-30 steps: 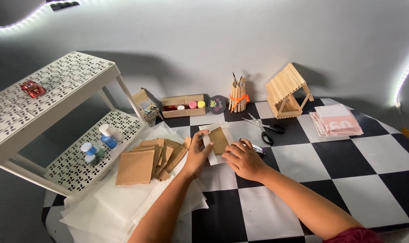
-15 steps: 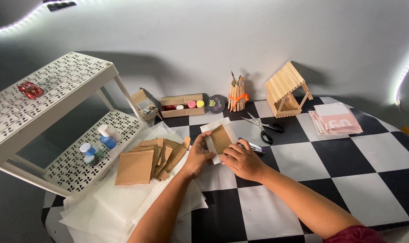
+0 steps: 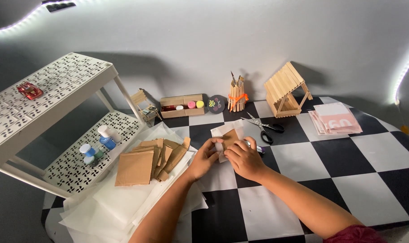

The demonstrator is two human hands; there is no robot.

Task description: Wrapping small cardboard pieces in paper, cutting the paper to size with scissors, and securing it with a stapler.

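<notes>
Gripping cardboard piece [image 3: 230,137], both hands' fingers [image 3: 215,145] closed; lower edge hidden behind right hand [image 3: 245,158].

**Packets, box and bottles on the checkered table**

A stack of flat pink-and-white packets [image 3: 337,119] lies well right of the hands. Beyond them, a long cardboard box [image 3: 183,106] holds small paint pots. Blue-capped bottles [image 3: 106,138] stand far left.

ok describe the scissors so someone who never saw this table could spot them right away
Start at the small house of wooden sticks at the back of the checkered table. Just in front of it and slightly left lie the scissors, flat and apart from the right hand. Black handles and shiny metal blades set them apart from the brown card and white paper nearby.
</notes>
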